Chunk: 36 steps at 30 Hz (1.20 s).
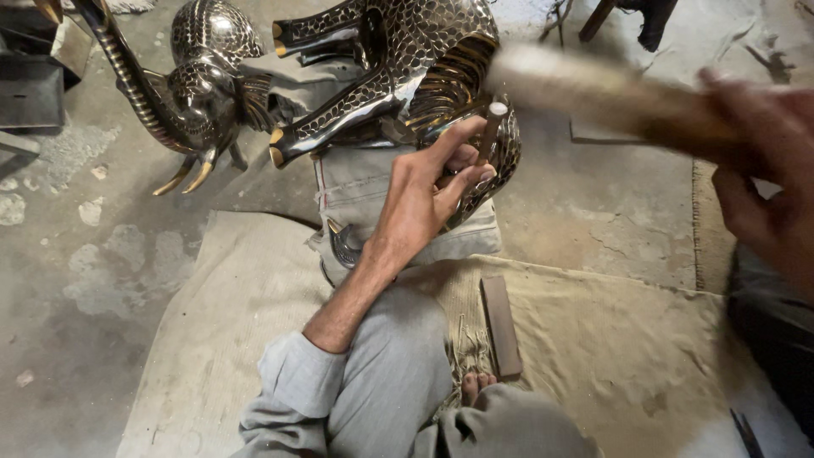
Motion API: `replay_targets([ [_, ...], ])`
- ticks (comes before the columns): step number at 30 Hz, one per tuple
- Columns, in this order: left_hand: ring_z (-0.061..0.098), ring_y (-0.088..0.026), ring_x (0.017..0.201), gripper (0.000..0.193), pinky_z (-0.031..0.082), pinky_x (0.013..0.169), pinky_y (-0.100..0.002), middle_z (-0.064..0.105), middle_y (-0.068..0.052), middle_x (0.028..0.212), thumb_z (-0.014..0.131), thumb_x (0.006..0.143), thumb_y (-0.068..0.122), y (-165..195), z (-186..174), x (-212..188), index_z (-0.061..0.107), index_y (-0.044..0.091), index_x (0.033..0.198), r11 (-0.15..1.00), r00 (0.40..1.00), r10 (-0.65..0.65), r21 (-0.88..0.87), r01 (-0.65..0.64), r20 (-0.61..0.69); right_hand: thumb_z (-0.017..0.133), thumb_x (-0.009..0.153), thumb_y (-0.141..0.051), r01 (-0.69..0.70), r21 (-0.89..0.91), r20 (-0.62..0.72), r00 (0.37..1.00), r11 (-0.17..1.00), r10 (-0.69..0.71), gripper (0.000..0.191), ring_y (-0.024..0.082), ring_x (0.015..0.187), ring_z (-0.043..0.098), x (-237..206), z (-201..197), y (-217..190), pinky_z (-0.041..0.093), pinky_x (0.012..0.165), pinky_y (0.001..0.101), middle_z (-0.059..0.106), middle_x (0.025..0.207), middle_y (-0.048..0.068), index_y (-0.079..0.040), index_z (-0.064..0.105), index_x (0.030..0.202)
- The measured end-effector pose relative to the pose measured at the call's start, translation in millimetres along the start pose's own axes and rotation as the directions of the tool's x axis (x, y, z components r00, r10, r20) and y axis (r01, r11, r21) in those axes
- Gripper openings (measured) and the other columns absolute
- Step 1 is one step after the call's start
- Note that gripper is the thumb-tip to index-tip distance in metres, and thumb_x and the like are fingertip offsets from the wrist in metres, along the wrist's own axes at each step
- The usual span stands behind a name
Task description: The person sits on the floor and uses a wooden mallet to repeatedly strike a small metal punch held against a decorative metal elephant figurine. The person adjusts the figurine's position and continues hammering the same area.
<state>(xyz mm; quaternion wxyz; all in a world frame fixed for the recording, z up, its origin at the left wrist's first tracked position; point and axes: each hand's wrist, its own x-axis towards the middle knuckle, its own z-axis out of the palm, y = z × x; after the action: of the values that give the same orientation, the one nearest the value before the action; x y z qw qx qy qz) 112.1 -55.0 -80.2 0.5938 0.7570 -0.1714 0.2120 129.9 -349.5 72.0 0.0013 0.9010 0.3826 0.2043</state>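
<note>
At six o'clock, closest in, sit the person's folded legs in grey cloth, with one bare foot (476,386) tucked between the knees. They rest on one tan sackcloth mat (627,356) spread over the concrete floor (76,280). Just right of the foot lies one flat brown wooden bar (501,326), long side running toward twelve o'clock.

From the grey cuff the left hand (424,199) reaches up to the centre, fingers pinched together around one short punch (489,131), held nearly upright with its tip against the elephant figure (373,76). At three o'clock the right hand (767,174) is clenched on the handle of one wooden mallet (585,89), whose blurred head hangs at one o'clock, just beside the top of the punch.

The one elephant figure, dark metal covered with fine silvery inlay, lies on its side from eleven to one o'clock, resting on one folded grey cloth pad (365,182). Its head points to ten o'clock, with two pale curved tusks (191,174) and the trunk rising to the top-left corner. Two legs with brass-coloured toes point left.

At nine o'clock, by the left edge, stands one dark metal block (30,89).
</note>
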Motion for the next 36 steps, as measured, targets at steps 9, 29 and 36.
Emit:
replay_targets([
  [9,0.078,-0.012,0.094,0.048,0.063,0.081,-0.028,0.079,-0.008,0.099,0.074,0.099,0.002,4.3,-0.7,-0.2,0.053,0.011,0.142,0.999,0.999,-0.035,-0.002,0.035,0.001,0.068,0.089,0.009,-0.095,0.116,0.049,0.995,0.989,0.089,0.068,0.036,0.092,0.072,1.3,4.0,9.5,0.062,0.080,0.0424,0.066,0.115,0.029,0.005,0.044,0.152],
  [29,0.079,-0.013,0.095,0.051,0.064,0.080,-0.030,0.079,-0.009,0.099,0.075,0.098,0.002,1.8,-0.2,0.4,0.053,0.012,0.143,1.000,1.000,-0.014,0.024,0.015,-0.015,0.069,0.082,0.012,0.008,-0.066,0.039,0.999,0.998,-0.005,0.073,0.031,0.090,0.071,0.3,6.7,10.2,0.062,0.080,0.0383,0.066,0.116,0.023,-0.001,0.049,0.150],
  [36,0.077,-0.012,0.091,0.051,0.063,0.079,-0.029,0.078,-0.008,0.097,0.076,0.098,0.002,2.3,0.4,-0.8,0.054,0.012,0.143,0.999,0.999,-0.028,0.025,0.029,-0.016,0.069,0.086,0.010,0.038,-0.045,0.058,0.998,0.998,-0.035,0.070,0.030,0.084,0.069,2.5,5.6,17.5,0.061,0.078,0.0380,0.066,0.108,0.023,0.000,0.048,0.152],
])
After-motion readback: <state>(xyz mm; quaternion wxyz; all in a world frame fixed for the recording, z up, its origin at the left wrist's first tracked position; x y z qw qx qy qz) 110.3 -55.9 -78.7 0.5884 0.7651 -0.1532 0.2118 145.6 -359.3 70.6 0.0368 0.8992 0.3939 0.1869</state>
